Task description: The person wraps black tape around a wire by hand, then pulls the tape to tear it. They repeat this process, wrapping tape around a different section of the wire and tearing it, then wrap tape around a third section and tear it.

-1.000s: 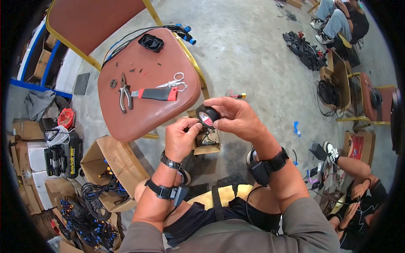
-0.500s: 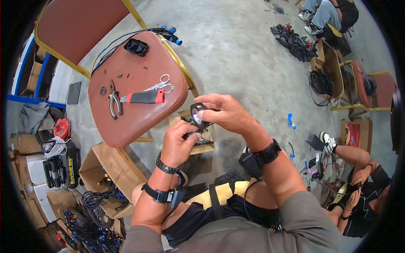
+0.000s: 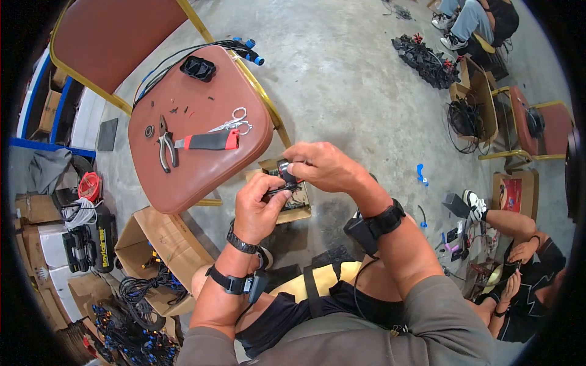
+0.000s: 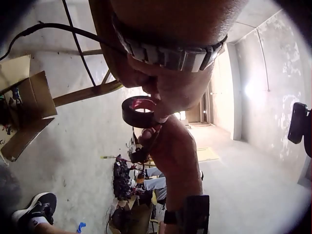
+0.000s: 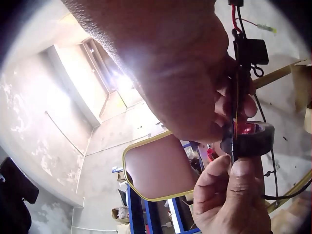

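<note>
Black tape with a reddish core, a roll (image 3: 284,168) (image 4: 132,117) (image 5: 261,140), sits between the two hands beside the chair seat. My right hand (image 3: 329,169) (image 4: 173,146) has its fingers curled around the roll and the thin wires beside it. With thumb and forefinger, my left hand (image 3: 256,204) (image 5: 231,200) pinches a thin dark strand just beside the roll. In the right wrist view a black rectangular part (image 5: 254,51) with red and black wires hangs past the right fingers. The exact contact of strand and tape is partly hidden.
Pliers (image 3: 166,146), a red-black cutter (image 3: 210,141), scissors (image 3: 239,122) and a black tray (image 3: 198,68) lie on the chair seat (image 3: 201,174). A small box (image 3: 294,213) stands below the hands; a carton (image 3: 162,244) is at left. People sit at right.
The head view has shifted. The roll has come in against the left fingers and turned, its labelled face now mostly out of sight. The right fingers have closed in around it.
</note>
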`<state>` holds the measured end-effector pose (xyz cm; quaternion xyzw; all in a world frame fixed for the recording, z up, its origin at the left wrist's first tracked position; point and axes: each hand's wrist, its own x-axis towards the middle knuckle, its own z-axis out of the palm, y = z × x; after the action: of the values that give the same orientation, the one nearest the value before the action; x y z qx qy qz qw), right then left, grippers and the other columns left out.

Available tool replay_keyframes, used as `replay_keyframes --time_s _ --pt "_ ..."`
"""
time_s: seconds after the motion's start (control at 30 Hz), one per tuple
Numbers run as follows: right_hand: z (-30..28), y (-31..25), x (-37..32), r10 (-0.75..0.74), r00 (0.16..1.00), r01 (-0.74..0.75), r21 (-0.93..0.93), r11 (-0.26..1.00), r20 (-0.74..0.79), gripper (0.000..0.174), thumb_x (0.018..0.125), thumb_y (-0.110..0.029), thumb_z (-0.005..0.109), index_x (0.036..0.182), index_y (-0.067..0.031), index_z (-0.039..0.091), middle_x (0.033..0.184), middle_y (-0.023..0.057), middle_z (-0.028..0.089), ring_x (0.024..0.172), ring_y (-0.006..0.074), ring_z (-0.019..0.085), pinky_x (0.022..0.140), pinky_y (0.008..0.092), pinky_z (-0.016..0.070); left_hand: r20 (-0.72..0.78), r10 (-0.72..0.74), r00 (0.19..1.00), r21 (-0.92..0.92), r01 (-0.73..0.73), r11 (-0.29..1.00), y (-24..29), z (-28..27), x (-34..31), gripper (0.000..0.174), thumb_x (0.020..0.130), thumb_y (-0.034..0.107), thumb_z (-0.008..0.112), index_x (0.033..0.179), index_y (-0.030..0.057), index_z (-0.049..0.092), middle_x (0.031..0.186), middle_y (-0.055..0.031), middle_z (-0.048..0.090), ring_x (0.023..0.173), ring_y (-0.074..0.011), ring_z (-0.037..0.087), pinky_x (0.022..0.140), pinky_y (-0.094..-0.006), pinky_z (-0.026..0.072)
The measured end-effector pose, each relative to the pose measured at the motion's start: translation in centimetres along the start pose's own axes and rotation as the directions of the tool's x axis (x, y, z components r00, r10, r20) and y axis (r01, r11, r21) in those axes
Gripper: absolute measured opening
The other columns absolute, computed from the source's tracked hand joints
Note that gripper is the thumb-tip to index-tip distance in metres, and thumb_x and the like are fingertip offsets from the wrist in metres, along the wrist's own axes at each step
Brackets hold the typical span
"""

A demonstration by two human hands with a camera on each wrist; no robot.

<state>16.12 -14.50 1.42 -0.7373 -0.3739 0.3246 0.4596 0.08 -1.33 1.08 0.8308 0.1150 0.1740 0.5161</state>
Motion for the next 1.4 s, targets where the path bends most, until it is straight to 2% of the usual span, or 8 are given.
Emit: replay_keyframes --time_s 0.2,0.27,0.4,0.63,0.9,1.03,1.2,1.4 --pt "1.0 0.1 0.1 -0.066 0.996 0.061 -0.096 0.994 -0.055 0.023 0.086 -0.02 0.066 0.098 -0.0005 0.07 0.089 0.0192 0.071 0.082 0.0362 0.069 0.075 0.0419 0.0545 -0.026 0.042 0.999 0.009 -0.041 0.999 0.0 0.0 0.1 0.024 0.076 -0.005 0.076 0.1 -0.0012 0.072 0.08 -0.0068 0.06 0.071 -0.0156 0.056 0.064 -0.027 0.0439" --pt "1.4 -0.1 0.1 -0.364 0.881 0.315 -0.199 0.928 -0.302 0.016 0.084 -0.017 0.068 0.088 -0.0019 0.07 0.082 0.0163 0.07 0.075 0.0331 0.068 0.069 0.0415 0.0532 -0.054 0.074 0.996 0.023 -0.073 0.997 -0.6 0.0 0.2 0.024 0.076 -0.005 0.076 0.1 -0.0013 0.073 0.08 -0.0066 0.06 0.071 -0.0152 0.055 0.064 -0.0266 0.0437" --pt "0.8 -1.6 -1.0 -0.436 0.858 0.422 -0.11 0.9 -0.273 0.013 0.083 -0.015 0.069 0.082 -0.0027 0.07 0.077 0.0135 0.067 0.07 0.0308 0.066 0.065 0.0403 0.0521 -0.22 -0.031 0.975 -0.107 0.007 0.994 -1.6 -0.5 0.4 0.018 0.08 -0.005 0.076 0.097 -0.0021 0.074 0.081 -0.0031 0.062 0.073 -0.0112 0.055 0.066 -0.0242 0.0433" --pt "2.8 -0.4 -1.3 -0.293 0.949 0.281 -0.107 0.954 -0.121 0.031 0.084 -0.021 0.073 0.107 -0.0006 0.066 0.104 0.0194 0.063 0.102 0.0353 0.061 0.087 0.0437 0.0505 -0.265 -0.189 0.946 -0.322 0.098 0.942 -2.6 -1.0 0.5 0.017 0.083 -0.003 0.075 0.1 -0.0017 0.074 0.085 0.0019 0.062 0.074 -0.0064 0.052 0.068 -0.0213 0.0423" --pt "3.3 0.2 -0.3 -0.294 0.953 0.298 0.047 0.954 -0.073 0.024 0.085 -0.018 0.073 0.096 0.0011 0.064 0.095 0.0158 0.062 0.091 0.032 0.061 0.081 0.0409 0.0501 -0.206 -0.292 0.934 -0.468 0.167 0.868 -2.7 -1.2 0.3 0.021 0.087 -0.002 0.071 0.108 -0.0022 0.071 0.082 0.0039 0.058 0.062 -0.0023 0.046 0.051 -0.019 0.0348" --pt "3.0 -0.1 -0.5 -0.21 0.976 0.212 0.045 0.976 -0.052 0.023 0.085 -0.019 0.073 0.091 0.0009 0.062 0.09 0.0154 0.06 0.087 0.0314 0.061 0.079 0.0394 0.0495 -0.195 -0.352 0.915 -0.483 0.223 0.847 -2.6 -1.3 0.4 0.021 0.087 -0.001 0.072 0.109 -0.0025 0.071 0.086 0.0036 0.056 0.073 -0.0046 0.047 0.065 -0.021 0.0411" --pt "2.4 -0.3 -0.8 -0.224 0.974 0.226 0.048 0.973 -0.036 0.023 0.085 -0.019 0.075 0.09 0.0001 0.064 0.088 0.0135 0.06 0.084 0.0281 0.062 0.075 0.0375 0.0501 -0.251 -0.298 0.921 -0.41 0.178 0.895 -3.0 -1.3 0.5 0.021 0.089 -0.002 0.069 0.11 -0.0025 0.07 0.08 0.0038 0.058 0.058 -0.0018 0.044 0.048 -0.0192 0.0334" --pt "1.3 -1.4 -2.0 -0.049 0.999 0.045 0.162 0.986 0.02 0.026 0.084 -0.022 0.077 0.097 -0.0001 0.069 0.092 0.0117 0.065 0.085 0.0211 0.064 0.074 0.0351 0.0517 -0.26 -0.352 0.899 -0.402 0.231 0.886 -2.7 -1.6 0.7 0.02 0.086 -0.002 0.07 0.106 -0.0029 0.073 0.085 0.0022 0.059 0.075 -0.0056 0.051 0.068 -0.0209 0.0435"
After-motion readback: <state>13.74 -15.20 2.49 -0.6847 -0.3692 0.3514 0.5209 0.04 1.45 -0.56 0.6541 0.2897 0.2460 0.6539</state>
